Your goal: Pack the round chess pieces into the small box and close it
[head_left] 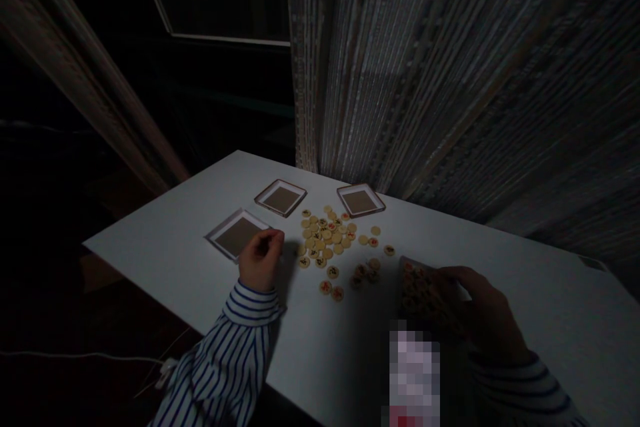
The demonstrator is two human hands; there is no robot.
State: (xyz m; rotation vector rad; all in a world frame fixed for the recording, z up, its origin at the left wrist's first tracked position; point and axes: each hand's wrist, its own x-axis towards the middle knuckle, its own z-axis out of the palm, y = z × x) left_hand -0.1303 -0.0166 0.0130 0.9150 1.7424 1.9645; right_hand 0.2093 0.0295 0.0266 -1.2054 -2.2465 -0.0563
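Note:
My left hand (260, 259) is raised over the near right corner of a square shallow tray (215, 238), its fingers curled together. Whether anything is pinched in them I cannot make out. On the right, my right hand (487, 310) curves round the right side of a box (403, 290) filled with rows of round xiangqi pieces (419, 288); shadow hides most of its fingertips. Between the hands lies a loose spread of xiangqi pieces (327, 235), some with red or black characters showing, others plain side up. Two red-marked pieces (331, 291) lie nearest me.
Two more shallow square trays, one at the back left (281, 198) and one at the back right (361, 200), stand on the white table (170, 233). Strands of a string curtain (390, 67) hang behind its back edge. A white cable (165, 370) runs below on the left. A pixelated patch covers the near middle.

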